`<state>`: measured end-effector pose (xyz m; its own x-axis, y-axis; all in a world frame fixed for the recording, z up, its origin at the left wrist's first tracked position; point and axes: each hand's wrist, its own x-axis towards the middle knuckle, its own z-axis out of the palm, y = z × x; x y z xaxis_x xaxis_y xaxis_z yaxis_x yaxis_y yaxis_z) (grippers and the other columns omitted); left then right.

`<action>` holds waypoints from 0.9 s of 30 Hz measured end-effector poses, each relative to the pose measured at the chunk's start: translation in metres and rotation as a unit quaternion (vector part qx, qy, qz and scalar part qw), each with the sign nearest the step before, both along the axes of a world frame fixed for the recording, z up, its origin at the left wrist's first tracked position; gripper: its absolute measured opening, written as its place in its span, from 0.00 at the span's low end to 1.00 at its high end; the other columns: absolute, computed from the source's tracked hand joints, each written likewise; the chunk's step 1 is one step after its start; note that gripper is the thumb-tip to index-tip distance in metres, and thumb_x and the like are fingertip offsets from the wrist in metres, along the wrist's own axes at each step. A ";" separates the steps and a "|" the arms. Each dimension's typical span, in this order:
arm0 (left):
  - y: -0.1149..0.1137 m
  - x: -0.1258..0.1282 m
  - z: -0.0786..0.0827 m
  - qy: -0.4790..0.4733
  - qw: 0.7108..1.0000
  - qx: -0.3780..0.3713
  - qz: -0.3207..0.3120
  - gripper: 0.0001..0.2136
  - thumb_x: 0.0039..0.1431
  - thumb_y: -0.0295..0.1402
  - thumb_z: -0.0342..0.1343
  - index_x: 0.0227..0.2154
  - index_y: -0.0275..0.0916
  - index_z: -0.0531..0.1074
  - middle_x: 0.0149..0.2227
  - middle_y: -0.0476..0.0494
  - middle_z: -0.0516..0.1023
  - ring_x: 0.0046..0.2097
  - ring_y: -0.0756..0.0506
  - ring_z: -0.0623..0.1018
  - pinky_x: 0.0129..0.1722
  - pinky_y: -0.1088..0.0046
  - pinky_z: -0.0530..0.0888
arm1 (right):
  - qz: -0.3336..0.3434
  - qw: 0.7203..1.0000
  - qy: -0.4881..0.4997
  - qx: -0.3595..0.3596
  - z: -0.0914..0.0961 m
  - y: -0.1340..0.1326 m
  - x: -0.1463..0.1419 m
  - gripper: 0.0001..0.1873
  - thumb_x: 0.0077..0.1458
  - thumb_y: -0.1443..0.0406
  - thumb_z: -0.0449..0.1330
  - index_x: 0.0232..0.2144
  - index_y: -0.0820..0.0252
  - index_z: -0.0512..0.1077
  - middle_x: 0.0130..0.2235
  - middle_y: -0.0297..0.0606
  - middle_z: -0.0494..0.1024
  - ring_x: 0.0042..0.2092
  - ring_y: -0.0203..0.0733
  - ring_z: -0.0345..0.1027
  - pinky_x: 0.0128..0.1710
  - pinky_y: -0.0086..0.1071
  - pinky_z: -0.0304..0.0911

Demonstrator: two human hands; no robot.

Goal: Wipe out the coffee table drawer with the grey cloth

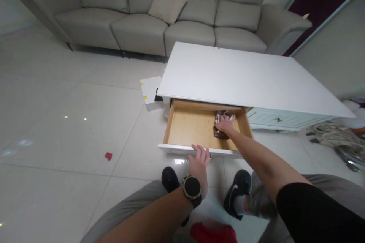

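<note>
R hand (224,124) is covering a brown item (219,134) at drawer's (189,125) R end, can't tell if gripping, L hand (199,164) is resting spread-fingered on its front, white box (150,88) sitting by table (242,76), sofa (137,32) behind.

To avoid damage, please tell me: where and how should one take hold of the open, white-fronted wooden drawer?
Probably by the upper edge of the white front panel, hooked over from above on the person's side: with the drawer open, this straight edge is clear of the flat white tabletop.
</note>
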<state>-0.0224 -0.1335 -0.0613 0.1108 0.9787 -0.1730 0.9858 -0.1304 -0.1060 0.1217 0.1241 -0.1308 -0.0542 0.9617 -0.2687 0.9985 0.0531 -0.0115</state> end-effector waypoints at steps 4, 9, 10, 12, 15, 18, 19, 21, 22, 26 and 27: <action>0.001 0.003 0.001 0.018 1.000 0.000 -0.001 0.30 0.66 0.22 0.43 0.68 0.50 0.62 0.64 0.33 0.67 0.64 0.30 0.66 0.43 0.54 0.78 | 0.052 0.997 0.019 -0.059 -0.007 -0.017 -0.085 0.42 0.58 0.55 0.58 0.71 0.60 0.53 0.72 0.60 0.49 0.68 0.68 0.50 0.62 0.55 0.52; 0.001 0.006 0.005 0.033 0.999 -0.022 -0.006 0.28 0.66 0.21 0.41 0.63 0.49 0.70 0.66 0.35 0.66 0.66 0.30 0.64 0.42 0.59 0.77 | 0.174 0.977 0.062 -0.107 -0.012 -0.052 -0.167 0.48 0.56 0.50 0.59 0.73 0.47 0.46 0.75 0.42 0.44 0.72 0.67 0.41 0.65 0.57 0.51; 0.001 0.006 0.007 0.027 0.999 -0.026 -0.004 0.27 0.65 0.21 0.41 0.62 0.48 0.71 0.66 0.34 0.65 0.67 0.30 0.63 0.41 0.59 0.77 | 0.191 0.972 0.073 -0.112 -0.011 -0.055 -0.172 0.48 0.56 0.49 0.59 0.73 0.44 0.46 0.75 0.40 0.43 0.72 0.66 0.40 0.65 0.57 0.53; 0.002 0.007 0.009 0.022 0.999 -0.030 0.002 0.28 0.65 0.21 0.42 0.63 0.47 0.70 0.66 0.34 0.65 0.67 0.30 0.63 0.41 0.59 0.77 | 0.215 0.965 0.093 -0.120 -0.010 -0.056 -0.170 0.47 0.56 0.47 0.59 0.73 0.40 0.46 0.76 0.36 0.41 0.72 0.65 0.39 0.65 0.56 0.55; 0.005 0.007 0.011 0.040 0.999 -0.035 -0.002 0.30 0.66 0.21 0.41 0.68 0.49 0.62 0.66 0.34 0.65 0.66 0.31 0.64 0.42 0.58 0.78 | 0.209 0.966 0.089 -0.122 -0.008 -0.044 -0.138 0.45 0.57 0.49 0.58 0.72 0.38 0.46 0.76 0.36 0.38 0.72 0.65 0.39 0.64 0.57 0.55; 0.006 0.006 0.012 0.046 0.998 -0.034 -0.009 0.31 0.66 0.21 0.40 0.69 0.49 0.59 0.65 0.33 0.66 0.65 0.30 0.65 0.42 0.58 0.78 | 0.131 0.984 0.035 -0.113 -0.007 -0.025 -0.081 0.46 0.57 0.52 0.58 0.73 0.40 0.45 0.76 0.39 0.37 0.72 0.64 0.41 0.65 0.60 0.51; 0.005 0.006 0.012 0.039 0.999 -0.031 -0.009 0.31 0.66 0.21 0.40 0.69 0.48 0.60 0.65 0.32 0.66 0.65 0.30 0.65 0.42 0.57 0.78 | 0.105 0.988 0.015 -0.110 -0.007 -0.019 -0.058 0.46 0.58 0.53 0.58 0.73 0.41 0.44 0.76 0.39 0.37 0.72 0.64 0.40 0.65 0.60 0.49; 0.004 0.004 0.010 0.020 1.000 -0.022 -0.007 0.31 0.65 0.20 0.40 0.69 0.48 0.60 0.64 0.32 0.66 0.65 0.30 0.65 0.43 0.57 0.78 | 0.064 0.993 -0.027 -0.097 -0.008 -0.010 -0.009 0.44 0.59 0.55 0.56 0.73 0.43 0.44 0.76 0.40 0.37 0.72 0.64 0.40 0.66 0.61 0.48; 0.003 0.003 0.009 0.012 1.000 -0.020 -0.007 0.32 0.65 0.19 0.40 0.69 0.49 0.60 0.64 0.32 0.66 0.65 0.31 0.65 0.44 0.56 0.78 | 0.047 0.993 -0.049 -0.092 -0.009 -0.008 0.015 0.43 0.60 0.57 0.55 0.73 0.44 0.44 0.76 0.41 0.37 0.72 0.65 0.39 0.66 0.62 0.47; 0.001 0.000 0.007 -0.001 1.000 -0.023 -0.003 0.33 0.64 0.18 0.40 0.69 0.51 0.60 0.65 0.34 0.65 0.66 0.31 0.65 0.44 0.56 0.79 | 0.011 0.990 -0.097 -0.104 -0.015 -0.007 0.084 0.46 0.60 0.56 0.55 0.74 0.43 0.37 0.76 0.43 0.32 0.72 0.70 0.39 0.64 0.63 0.49; 0.001 0.000 0.007 -0.001 1.000 -0.023 -0.003 0.33 0.64 0.18 0.40 0.69 0.50 0.60 0.65 0.34 0.65 0.66 0.31 0.65 0.44 0.56 0.79 | 0.012 0.989 -0.097 -0.109 -0.017 -0.009 0.092 0.48 0.59 0.56 0.56 0.74 0.43 0.36 0.76 0.43 0.31 0.72 0.71 0.40 0.64 0.62 0.49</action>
<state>-0.0228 -0.1323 -0.0538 0.1172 0.9689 -0.2179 0.9852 -0.1411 -0.0976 0.2134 0.1151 -0.1480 -0.0032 0.8793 -0.4763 0.9815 0.0940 0.1670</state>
